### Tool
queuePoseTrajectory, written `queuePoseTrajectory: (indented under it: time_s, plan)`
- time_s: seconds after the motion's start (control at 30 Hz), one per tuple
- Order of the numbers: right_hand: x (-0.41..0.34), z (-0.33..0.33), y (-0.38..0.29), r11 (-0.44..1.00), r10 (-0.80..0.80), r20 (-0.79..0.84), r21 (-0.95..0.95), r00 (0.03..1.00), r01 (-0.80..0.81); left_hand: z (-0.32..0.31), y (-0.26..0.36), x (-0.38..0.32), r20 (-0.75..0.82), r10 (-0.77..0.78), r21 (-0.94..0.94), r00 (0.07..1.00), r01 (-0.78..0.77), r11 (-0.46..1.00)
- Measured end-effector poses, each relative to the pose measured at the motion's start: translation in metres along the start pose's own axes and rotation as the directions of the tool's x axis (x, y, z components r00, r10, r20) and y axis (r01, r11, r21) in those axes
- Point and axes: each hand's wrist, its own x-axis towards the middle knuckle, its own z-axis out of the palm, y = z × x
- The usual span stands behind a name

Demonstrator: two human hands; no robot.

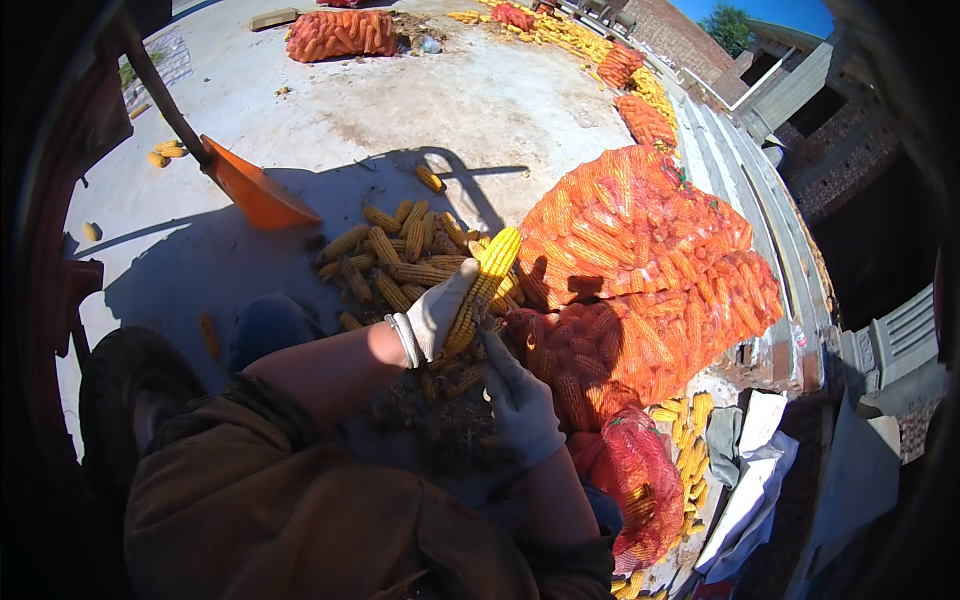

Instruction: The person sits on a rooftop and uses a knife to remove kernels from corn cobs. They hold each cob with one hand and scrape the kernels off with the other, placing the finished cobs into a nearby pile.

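Note:
In my left hand [437, 309], which wears a white knit glove, I hold a yellow corn cob [493, 271] that tilts up and away from me. My right hand [523, 412], also gloved, is just below and right of it. Its greyed fingertips reach to the cob's side; whether they pinch anything is hidden. Beneath both hands spreads a heap of corn cobs [386, 247] on concrete, partly in my shadow. Orange mesh sacks full of cobs [645, 247] lie close on the right, and a red mesh sack [637, 487] lies beside my right forearm.
At the left an orange shovel [259, 187] stands near a dark tyre [139, 390]. More loose cobs [690, 450] and white sheeting [750, 480] lie at the lower right. Concrete steps [739, 172] run along the right. Another filled sack [341, 35] lies farther back.

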Motion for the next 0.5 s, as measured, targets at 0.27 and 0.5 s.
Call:
queuePoseTrajectory:
  time_s: [0.27, 0.5]
  plan:
    - [0.003, -0.016, -0.004, 0.952, -0.03, 0.139, -0.298, 0.99, 0.071, -0.004, 0.003, -0.002, 0.055, -0.191, -0.059, 0.98, 0.194, 0.979]
    - [0.007, 0.043, 0.012, 0.965, -0.078, -0.175, 0.236, 0.981, 0.119, -0.002, -0.008, 0.007, 0.007, -0.14, -0.115, 0.99, 0.14, 0.983]
